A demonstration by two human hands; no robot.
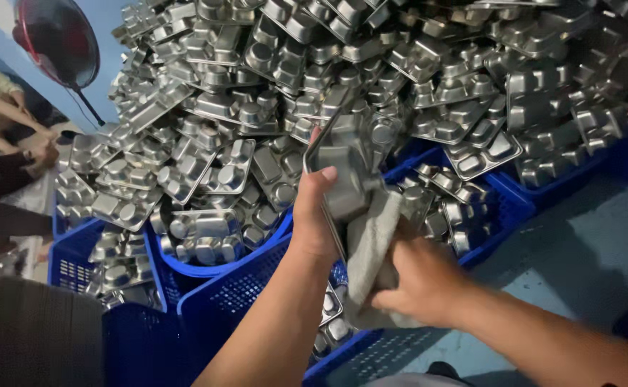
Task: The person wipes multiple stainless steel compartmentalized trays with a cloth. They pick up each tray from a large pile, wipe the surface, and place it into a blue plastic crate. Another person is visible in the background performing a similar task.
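while my left hand (317,215) grips a steel compartment tray (350,168) by its near edge, fingers (326,174) curled shut over the rim with the thumb up against the metal, the tray stands tilted almost on edge in front of me. my right hand (418,279) is closed tight around a bunch of pale grey cloth (371,247), and the cloth lies pressed against the lower part of the tray, just beside my left wrist. right behind the tray rises a huge heap of the same steel trays (371,79), piled loose at every angle and spilling across several blue plastic crates (235,294). one round blue tub (206,271) sits between the crates, full of trays as well. the crate directly under my hands has a few trays lying low inside it. up at the far left a red fan (56,39) stands against a blue wall, and another person's arm (13,107) shows beside it, well apart from me. a dark stack (34,333) fills the near left corner; what it is made of i cannot tell.
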